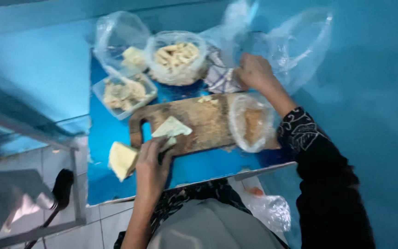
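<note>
- Two bare hands at work over a small blue bench (208,166), shot from above and pretty blurry.
- Left hand (152,167) sits at the near edge of the wooden cutting board (199,121), its grip pinching a pale folded wrapper (171,129) that lies on the board.
- A second pale triangle piece (122,159) lies on the bench just left of that hand, off the board.
- Right hand (254,71) is up at the far side, fingers curled against a checked cloth (219,78) beside a big clear plastic bag (295,46); can't tell whether the grip actually has hold of anything.
- A round clear bag of brownish filling (252,122) rests on the right end of the board.
- Behind the board: a clear tub of pale strips (177,57), a flat clear box of pale pieces (124,93), and another bag (120,41).
</note>
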`<state>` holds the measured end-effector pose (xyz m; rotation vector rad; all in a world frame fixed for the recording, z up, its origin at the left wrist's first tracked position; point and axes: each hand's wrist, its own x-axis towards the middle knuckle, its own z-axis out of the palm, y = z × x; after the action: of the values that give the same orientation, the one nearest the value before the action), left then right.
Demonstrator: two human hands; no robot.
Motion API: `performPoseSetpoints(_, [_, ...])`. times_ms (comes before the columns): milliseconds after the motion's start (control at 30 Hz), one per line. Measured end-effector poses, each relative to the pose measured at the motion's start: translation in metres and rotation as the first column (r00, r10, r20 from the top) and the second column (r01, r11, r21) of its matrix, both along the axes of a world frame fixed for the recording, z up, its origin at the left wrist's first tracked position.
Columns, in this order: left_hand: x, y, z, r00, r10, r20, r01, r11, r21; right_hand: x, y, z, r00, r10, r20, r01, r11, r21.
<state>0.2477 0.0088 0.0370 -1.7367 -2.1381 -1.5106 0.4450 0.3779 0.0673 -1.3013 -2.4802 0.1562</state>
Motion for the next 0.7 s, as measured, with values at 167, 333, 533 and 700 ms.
performPoseSetpoints(167, [-0.014,-0.015,0.006,0.999,0.022,0.028,-0.024,0.999,0.041,0.005,0.019,-0.013,0.996,0.035,0.088,-0.028,0.997,-0.074])
performPoseSetpoints(333, [-0.019,-0.010,0.001,0.999,-0.047,-0.027,0.049,0.995,0.088,0.000,0.007,0.005,0.982,-0.183,-0.042,0.153,0.910,-0.385])
performPoseSetpoints(533, [-0.011,0.005,-0.011,0.978,0.028,-0.209,-0.019,0.999,0.045,0.008,0.011,0.028,0.811,-0.389,-0.437,0.016,0.761,-0.649])
performPoseSetpoints(700, [-0.015,0.002,-0.020,0.975,-0.042,-0.219,0.056,0.997,0.057,0.044,-0.001,0.034,0.672,-0.410,-0.616,-0.145,0.743,-0.653])
